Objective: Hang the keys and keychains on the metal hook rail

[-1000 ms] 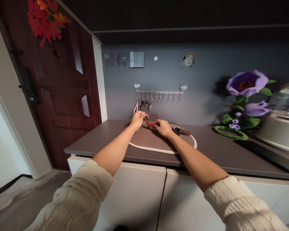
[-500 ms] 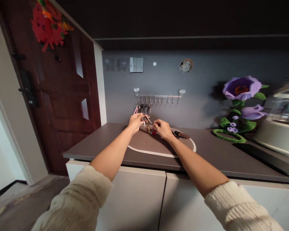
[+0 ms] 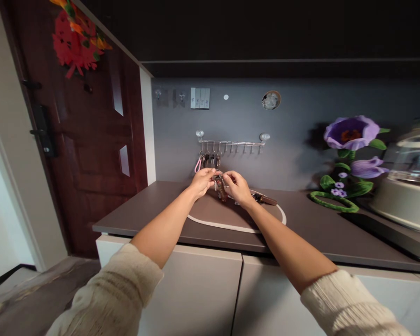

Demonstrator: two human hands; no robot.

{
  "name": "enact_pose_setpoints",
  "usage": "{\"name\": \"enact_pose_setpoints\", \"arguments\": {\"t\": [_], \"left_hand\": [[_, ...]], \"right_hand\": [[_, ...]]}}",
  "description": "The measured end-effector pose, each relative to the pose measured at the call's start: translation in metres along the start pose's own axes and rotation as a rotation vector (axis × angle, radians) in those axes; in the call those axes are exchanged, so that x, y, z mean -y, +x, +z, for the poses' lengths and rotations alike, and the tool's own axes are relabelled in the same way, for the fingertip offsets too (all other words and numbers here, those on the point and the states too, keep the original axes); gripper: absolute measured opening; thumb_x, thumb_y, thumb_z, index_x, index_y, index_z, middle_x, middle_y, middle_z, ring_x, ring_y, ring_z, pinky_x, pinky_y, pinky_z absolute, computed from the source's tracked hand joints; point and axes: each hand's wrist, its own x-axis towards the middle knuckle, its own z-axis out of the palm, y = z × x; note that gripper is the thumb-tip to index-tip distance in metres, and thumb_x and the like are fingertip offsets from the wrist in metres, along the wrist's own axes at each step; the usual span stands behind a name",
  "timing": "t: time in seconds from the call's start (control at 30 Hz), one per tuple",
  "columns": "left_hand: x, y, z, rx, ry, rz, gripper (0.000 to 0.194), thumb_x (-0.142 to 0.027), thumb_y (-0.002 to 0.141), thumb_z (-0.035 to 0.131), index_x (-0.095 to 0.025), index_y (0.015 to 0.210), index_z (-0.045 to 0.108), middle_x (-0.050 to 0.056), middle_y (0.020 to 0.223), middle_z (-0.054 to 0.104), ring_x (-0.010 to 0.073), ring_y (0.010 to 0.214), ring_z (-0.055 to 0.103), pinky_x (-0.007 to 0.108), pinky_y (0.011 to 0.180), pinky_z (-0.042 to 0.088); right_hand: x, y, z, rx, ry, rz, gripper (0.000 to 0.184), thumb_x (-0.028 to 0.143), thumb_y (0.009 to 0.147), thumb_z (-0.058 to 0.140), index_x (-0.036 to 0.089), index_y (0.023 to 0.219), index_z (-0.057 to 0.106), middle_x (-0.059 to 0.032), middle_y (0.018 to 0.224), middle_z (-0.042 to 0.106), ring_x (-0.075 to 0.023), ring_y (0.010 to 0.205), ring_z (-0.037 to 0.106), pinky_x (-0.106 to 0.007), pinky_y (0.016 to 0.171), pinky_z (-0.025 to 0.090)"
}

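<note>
My left hand is closed in a pinch on a bunch of keys, which hangs down between my two hands above the counter. My right hand has its thumb and fingertips pinched together on the same bunch, close to the left fingertips. A brownish tag or charm dangles among the keys; small details are hidden by the fingers. Under the hands lies a brown oval mat with a pale rim. To the right of my right hand, more keys with a brown holder rest on the mat.
A clear hook rail is fixed to the grey wall, with several keys and a pink loop at its left end. Purple artificial flowers and a glass-domed appliance stand right. A dark cabinet overhangs; a door is left.
My hands have come closer together, the left moving slightly right. My right fingers have moved from beside the bunch's lower part up to its top. The camera view has tilted up a little.
</note>
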Motion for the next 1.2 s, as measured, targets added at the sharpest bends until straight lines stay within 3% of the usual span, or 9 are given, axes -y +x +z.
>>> {"name": "enact_pose_setpoints", "arguments": {"t": [0.37, 0.6, 0.83, 0.93, 1.03, 1.2], "left_hand": [[0.008, 0.002, -0.005, 0.094, 0.095, 0.04, 0.02, -0.028, 0.071, 0.063, -0.011, 0.079, 0.057, 0.007, 0.087, 0.062, 0.0117, 0.076, 0.058, 0.031, 0.073, 0.046], [0.009, -0.001, -0.002, 0.139, 0.078, 0.044, 0.028, -0.033, 0.067, 0.066, -0.011, 0.079, 0.056, 0.009, 0.087, 0.063, 0.0134, 0.075, 0.059, 0.033, 0.07, 0.049], [0.007, -0.001, 0.001, 0.044, 0.073, 0.002, 0.024, -0.033, 0.072, 0.061, -0.013, 0.08, 0.052, 0.009, 0.087, 0.064, 0.0127, 0.074, 0.061, 0.033, 0.075, 0.047], [0.011, 0.002, -0.004, -0.035, 0.242, 0.015, 0.024, -0.037, 0.076, 0.055, -0.014, 0.081, 0.052, 0.008, 0.084, 0.063, 0.0129, 0.073, 0.061, 0.029, 0.071, 0.047], [0.017, 0.005, -0.011, -0.112, 0.589, 0.132, 0.021, -0.036, 0.079, 0.049, -0.015, 0.077, 0.052, 0.005, 0.074, 0.062, 0.0115, 0.063, 0.057, 0.026, 0.065, 0.044], [0.024, 0.001, -0.019, -0.079, 1.218, 0.321, 0.02, -0.028, 0.081, 0.043, -0.017, 0.072, 0.056, 0.006, 0.073, 0.062, 0.0153, 0.07, 0.057, 0.027, 0.069, 0.039]], "right_hand": [[-0.005, 0.001, 0.003, -0.036, 0.058, -0.009, 0.028, 0.04, 0.076, 0.049, 0.017, 0.084, 0.062, -0.0049, 0.087, 0.059, -0.0129, 0.075, 0.054, -0.027, 0.074, 0.042], [-0.009, 0.001, 0.001, -0.021, 0.2, 0.084, 0.032, 0.044, 0.074, 0.051, 0.015, 0.083, 0.062, -0.0058, 0.083, 0.064, -0.0144, 0.074, 0.057, -0.028, 0.073, 0.044], [-0.002, 0.002, -0.002, -0.058, 0.333, 0.167, 0.033, 0.046, 0.071, 0.052, 0.015, 0.08, 0.058, -0.0034, 0.073, 0.062, -0.0137, 0.067, 0.056, -0.027, 0.067, 0.045], [-0.002, 0.005, -0.004, -0.115, 0.343, 0.205, 0.035, 0.048, 0.069, 0.053, 0.015, 0.079, 0.057, -0.0026, 0.072, 0.061, -0.013, 0.066, 0.055, -0.026, 0.065, 0.045], [-0.004, 0.012, -0.007, -0.128, 0.331, 0.23, 0.036, 0.05, 0.068, 0.052, 0.015, 0.077, 0.056, -0.0026, 0.072, 0.06, -0.0128, 0.065, 0.055, -0.026, 0.062, 0.045], [-0.006, 0.033, -0.01, -0.116, 0.352, 0.259, 0.03, 0.045, 0.069, 0.052, 0.016, 0.077, 0.053, -0.0002, 0.067, 0.057, -0.011, 0.058, 0.054, -0.024, 0.056, 0.043]]}}
